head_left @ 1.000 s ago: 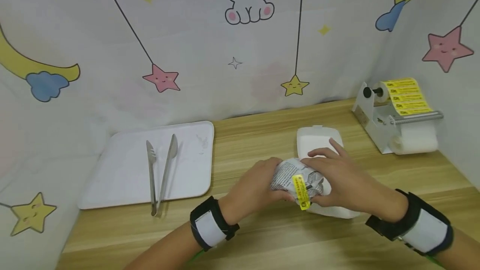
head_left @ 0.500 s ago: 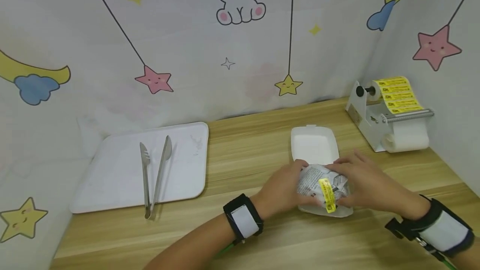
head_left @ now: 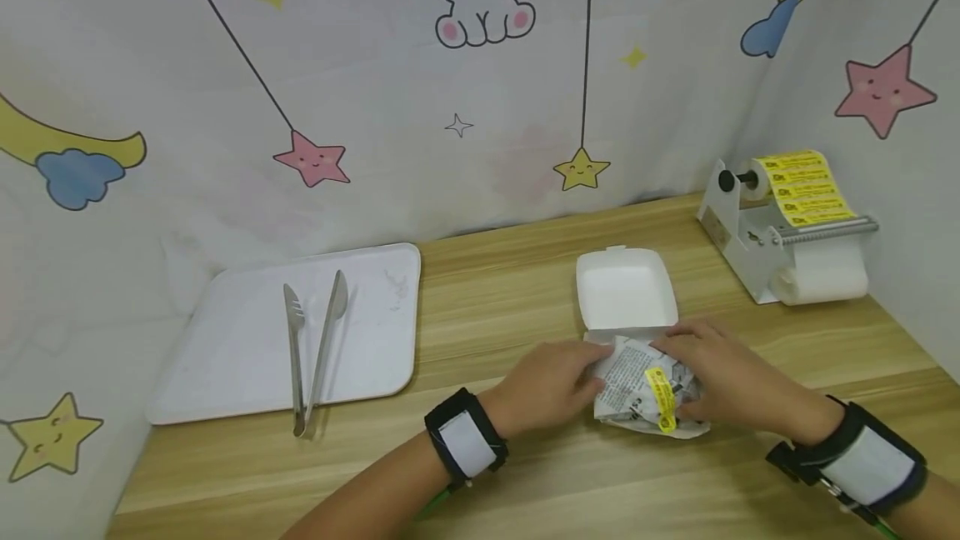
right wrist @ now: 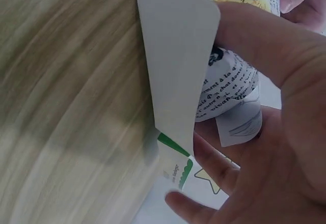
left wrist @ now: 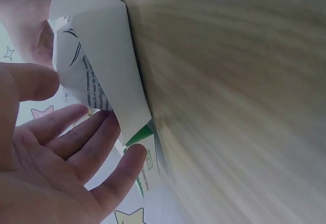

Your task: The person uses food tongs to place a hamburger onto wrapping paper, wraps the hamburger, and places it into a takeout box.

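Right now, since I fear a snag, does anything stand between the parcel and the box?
Nothing visible does: the parcel sits in the box, lid open behind, left hand and right hand at its sides; the parcel's underside is hidden.

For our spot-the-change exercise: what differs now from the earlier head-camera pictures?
The paper-wrapped parcel moved right and down into the white box. The left hand looks looser at the parcel's left; the right hand stays around its right. Tongs, tray and label dispenser stayed put.
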Motion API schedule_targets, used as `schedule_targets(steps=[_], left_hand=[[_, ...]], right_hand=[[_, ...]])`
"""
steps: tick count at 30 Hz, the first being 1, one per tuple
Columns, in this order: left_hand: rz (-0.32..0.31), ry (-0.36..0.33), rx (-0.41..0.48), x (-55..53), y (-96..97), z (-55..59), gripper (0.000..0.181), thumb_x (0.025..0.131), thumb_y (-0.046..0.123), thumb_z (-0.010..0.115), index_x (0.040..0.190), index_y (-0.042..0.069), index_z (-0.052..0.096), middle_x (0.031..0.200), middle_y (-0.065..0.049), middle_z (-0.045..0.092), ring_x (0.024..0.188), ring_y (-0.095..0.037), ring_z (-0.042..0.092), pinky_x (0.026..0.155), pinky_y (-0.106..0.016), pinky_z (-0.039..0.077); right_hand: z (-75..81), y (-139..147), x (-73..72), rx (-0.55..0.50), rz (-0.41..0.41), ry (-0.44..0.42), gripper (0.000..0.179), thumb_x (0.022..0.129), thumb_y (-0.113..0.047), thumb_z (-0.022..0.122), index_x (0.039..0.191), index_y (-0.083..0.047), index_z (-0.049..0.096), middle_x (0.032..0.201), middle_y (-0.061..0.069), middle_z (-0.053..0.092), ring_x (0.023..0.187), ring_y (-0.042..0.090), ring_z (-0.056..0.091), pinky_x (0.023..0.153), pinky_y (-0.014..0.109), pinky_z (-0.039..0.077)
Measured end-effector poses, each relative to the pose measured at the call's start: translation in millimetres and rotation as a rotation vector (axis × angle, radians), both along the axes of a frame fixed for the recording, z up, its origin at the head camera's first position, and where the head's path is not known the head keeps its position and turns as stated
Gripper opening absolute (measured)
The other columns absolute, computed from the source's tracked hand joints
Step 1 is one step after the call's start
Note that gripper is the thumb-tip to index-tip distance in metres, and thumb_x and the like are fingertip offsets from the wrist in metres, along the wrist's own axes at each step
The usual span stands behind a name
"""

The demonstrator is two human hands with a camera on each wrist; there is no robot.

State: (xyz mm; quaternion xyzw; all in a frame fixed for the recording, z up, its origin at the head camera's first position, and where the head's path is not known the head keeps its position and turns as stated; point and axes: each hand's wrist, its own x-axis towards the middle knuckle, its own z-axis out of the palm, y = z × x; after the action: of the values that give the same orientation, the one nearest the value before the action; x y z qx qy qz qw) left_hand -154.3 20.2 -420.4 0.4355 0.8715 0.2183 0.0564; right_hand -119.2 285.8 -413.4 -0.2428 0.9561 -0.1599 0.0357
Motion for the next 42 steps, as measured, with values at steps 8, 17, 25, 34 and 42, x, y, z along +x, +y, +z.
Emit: schedule_targets(steps=[8,17,25,34,42], left_hand=[[0.04,0.081,-0.049,-0.4,4.3,-5.1,0.05,0.098,0.036,0.067,0.14,0.01,0.06,0.137,-0.005,0.064,0.125,-0.013,0.06,0.099,-0.028,0.05],[0.107,0.064,0.048,1.2,10.4,-10.4,0.061,0.088,0.043,0.074,0.134,0.006,0.058,0.118,-0.005,0.062,0.098,-0.008,0.057,0.083,-0.016,0.048],[0.159,0.121,-0.03,1.5,21.9,-13.1,0.055,0.082,0.047,0.079,0.115,0.008,0.058,0.095,0.002,0.053,0.08,-0.007,0.046,0.066,-0.013,0.043],[0.094,0.038,-0.046,-2.7,13.6,-8.1,0.038,0.086,0.042,0.079,0.102,0.013,0.06,0.087,0.007,0.054,0.078,-0.005,0.048,0.067,-0.015,0.042],[0.068,-0.098,0.104,-5.8,-3.5,0.8,0.02,0.094,0.025,0.076,0.106,0.013,0.064,0.1,0.005,0.06,0.092,-0.006,0.055,0.082,-0.016,0.047]], right_hand=[[-1.2,1,2.4,-0.001,0.006,0.001,0.085,0.065,-0.022,0.097,0.14,-0.004,0.06,0.14,0.025,0.043,0.129,0.046,0.04,0.098,0.063,0.046],[-4.2,4,1.7,-0.122,0.006,-0.147,0.084,0.072,-0.009,0.092,0.145,0.001,0.051,0.158,0.036,0.016,0.134,0.055,0.04,0.096,0.058,0.05],[-7.1,-3,3.8,-0.116,0.03,-0.138,0.087,0.073,-0.002,0.089,0.148,0.007,0.046,0.159,0.035,0.019,0.132,0.05,0.047,0.095,0.052,0.052],[-7.9,-4,6.1,-0.114,0.032,-0.15,0.092,0.077,-0.008,0.089,0.154,0.001,0.04,0.159,0.033,0.018,0.131,0.048,0.048,0.094,0.052,0.053],[-3.1,0,7.2,-0.186,-0.009,-0.201,0.118,0.073,-0.03,0.093,0.161,-0.002,0.021,0.163,0.034,0.007,0.129,0.046,0.051,0.095,0.049,0.052]])
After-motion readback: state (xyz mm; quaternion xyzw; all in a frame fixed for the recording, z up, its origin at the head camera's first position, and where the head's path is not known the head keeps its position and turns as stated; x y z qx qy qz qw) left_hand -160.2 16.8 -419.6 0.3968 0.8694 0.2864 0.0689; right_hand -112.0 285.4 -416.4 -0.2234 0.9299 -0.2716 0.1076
